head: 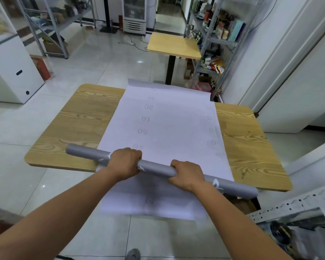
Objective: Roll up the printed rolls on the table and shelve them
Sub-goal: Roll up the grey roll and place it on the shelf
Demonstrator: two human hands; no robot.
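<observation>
A long grey printed roll (156, 167) lies across the near edge of the wooden table (73, 124), slanting from upper left to lower right. My left hand (125, 162) grips it left of its middle and my right hand (187, 175) grips it right of the middle, fingers curled over the top. A wide white sheet (167, 124) with faint mirrored numbers runs from the table's far edge under the roll and hangs over the near edge toward me.
A smaller wooden table (174, 45) stands beyond. Metal shelving (212, 34) with bottles and boxes lines the right, another rack (51, 25) the back left. A white cabinet (13, 68) sits at left. A perforated metal shelf (289, 207) is at lower right.
</observation>
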